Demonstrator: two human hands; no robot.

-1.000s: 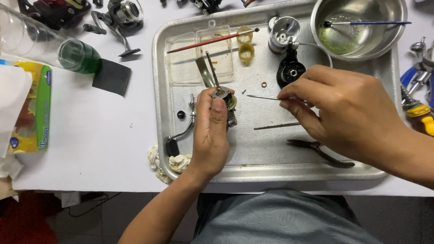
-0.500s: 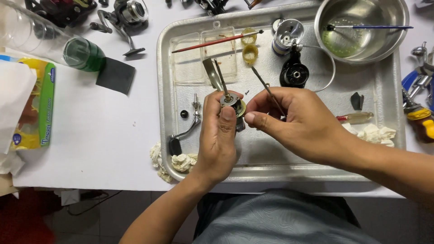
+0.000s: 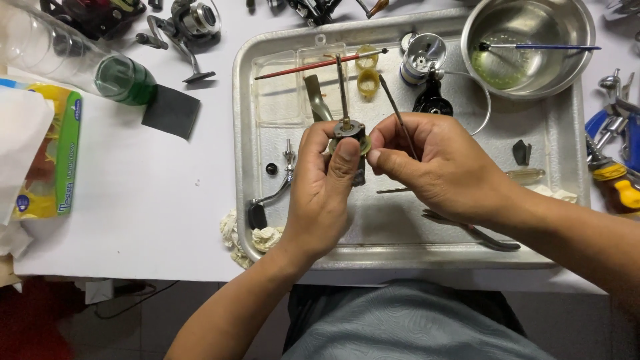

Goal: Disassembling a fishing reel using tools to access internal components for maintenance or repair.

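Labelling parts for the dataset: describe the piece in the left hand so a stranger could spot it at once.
Start at the metal tray in the middle of the white table. Above its centre the left hand pinches a small round metal part with a brass-coloured rim, thumb on its face. A thin shaft sticks up from its middle, unlike the loose parts lying flat on the tray, and the right hand holds a slim tool beside it.

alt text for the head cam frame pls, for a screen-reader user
Over a metal tray, the left hand holds a small reel part with a shaft while the right hand works a thin dark tool against it. A steel bowl sits at the tray's far right corner.
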